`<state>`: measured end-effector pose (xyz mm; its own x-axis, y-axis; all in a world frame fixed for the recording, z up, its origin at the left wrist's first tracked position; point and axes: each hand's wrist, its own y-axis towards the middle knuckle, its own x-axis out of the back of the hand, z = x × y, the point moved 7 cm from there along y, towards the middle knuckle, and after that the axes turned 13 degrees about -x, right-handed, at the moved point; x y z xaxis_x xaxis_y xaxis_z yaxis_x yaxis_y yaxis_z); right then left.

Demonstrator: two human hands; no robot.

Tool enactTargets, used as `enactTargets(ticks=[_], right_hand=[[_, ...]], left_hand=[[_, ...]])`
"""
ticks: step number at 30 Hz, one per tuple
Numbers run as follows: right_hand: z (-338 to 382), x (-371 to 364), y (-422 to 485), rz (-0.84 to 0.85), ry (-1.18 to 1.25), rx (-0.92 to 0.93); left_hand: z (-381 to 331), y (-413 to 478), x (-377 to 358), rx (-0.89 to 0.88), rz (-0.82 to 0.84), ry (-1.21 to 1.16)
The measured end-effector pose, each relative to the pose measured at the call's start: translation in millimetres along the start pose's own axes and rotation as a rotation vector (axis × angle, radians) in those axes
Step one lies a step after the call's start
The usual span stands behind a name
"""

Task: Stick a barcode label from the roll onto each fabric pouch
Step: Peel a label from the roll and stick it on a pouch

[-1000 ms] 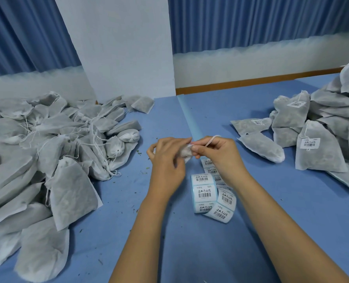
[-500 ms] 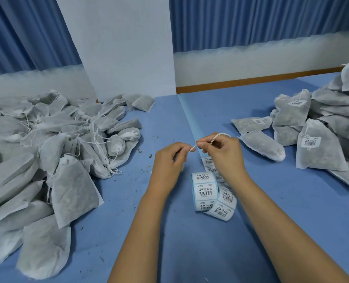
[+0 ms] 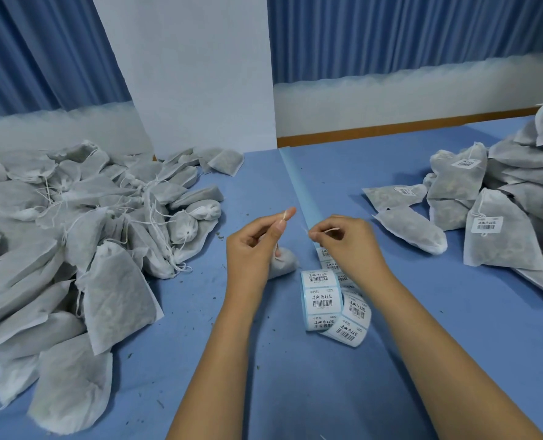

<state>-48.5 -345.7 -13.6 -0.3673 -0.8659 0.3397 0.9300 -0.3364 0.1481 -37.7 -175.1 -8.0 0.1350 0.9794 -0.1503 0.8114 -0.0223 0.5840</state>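
Observation:
My left hand [image 3: 254, 246] pinches one end of a white drawstring between thumb and forefinger, raised above a small grey fabric pouch [image 3: 283, 263] that lies on the blue table [image 3: 295, 392] under it. My right hand [image 3: 346, 241] pinches the string's other end a short way to the right. The roll of barcode labels [image 3: 322, 300] lies just below my right hand, with a strip of labels [image 3: 351, 325] curling out to the right and blue backing tape [image 3: 298, 192] running away up the table.
A big heap of unlabelled grey pouches [image 3: 73, 242] with tangled strings fills the left side. Labelled pouches [image 3: 492, 223] are stacked at the right. A white pillar [image 3: 187, 74] and blue curtains stand behind the table.
My hands were together at the pouch's neck; now they have drawn apart, each pulling a string end, and the pouch has dropped below my left hand.

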Motion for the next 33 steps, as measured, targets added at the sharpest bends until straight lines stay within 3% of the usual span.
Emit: enactTargets(ticks=[2,5,7,12,15,18,21,27,33], right_hand=[[3,-8,-3,0.098,-0.030,0.016],[7,-13,-8,0.195,-0.033,0.035],[11,-11,-11,0.213,0.000,0.068],[25,-5,-17,0.225,-0.036,0.250],[27,0,-17,0.165,-0.008,0.291],[17,0,-12,0.152,0.086,0.165],[11,-7,-9,0.186,0.195,0.067],[5,-5,-6,0.223,0.357,-0.070],[5,-10,-9,0.268,0.299,-0.104]], left_hand=[[2,0,1,-0.013,-0.008,0.039],[5,2,0,-0.097,0.113,0.399],[7,3,-2,-0.139,0.189,0.585],[0,1,-10,-0.267,0.294,0.770],[3,1,-17,-0.237,0.351,0.696],[6,-1,-21,-0.161,0.362,0.589],[8,-1,-19,-0.094,0.319,0.515],[-5,-2,-12,-0.138,0.163,0.456],[-5,-2,-4,-0.040,0.054,0.325]])
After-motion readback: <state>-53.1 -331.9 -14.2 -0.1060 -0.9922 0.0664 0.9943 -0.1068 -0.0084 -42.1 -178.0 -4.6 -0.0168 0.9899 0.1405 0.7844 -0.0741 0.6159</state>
